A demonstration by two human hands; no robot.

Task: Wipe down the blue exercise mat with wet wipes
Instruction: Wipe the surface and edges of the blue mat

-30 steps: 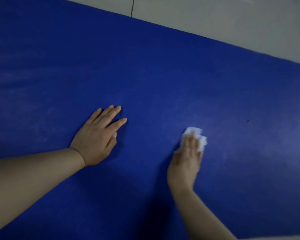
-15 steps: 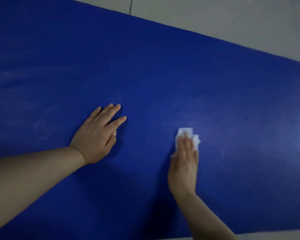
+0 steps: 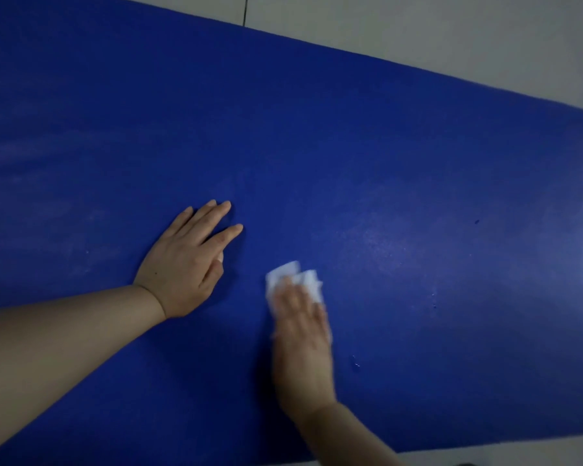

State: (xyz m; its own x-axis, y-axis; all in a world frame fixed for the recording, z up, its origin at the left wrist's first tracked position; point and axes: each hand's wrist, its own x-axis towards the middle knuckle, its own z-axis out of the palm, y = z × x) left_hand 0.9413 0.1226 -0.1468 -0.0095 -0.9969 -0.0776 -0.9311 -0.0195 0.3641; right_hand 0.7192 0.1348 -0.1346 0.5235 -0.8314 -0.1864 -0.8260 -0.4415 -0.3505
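mid-wipe: my right hand point(image 3: 302, 334) presses the wet wipe point(image 3: 295, 275) flat-fingered on the blue mat point(image 3: 384, 146), left hand point(image 3: 186, 264) flat and released, bracing; next i'd sweep the unwiped far side.

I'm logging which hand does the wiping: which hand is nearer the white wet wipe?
Right. The right hand presses flat on the wet wipe; the left hand rests flat on the blue mat beside it, apart.
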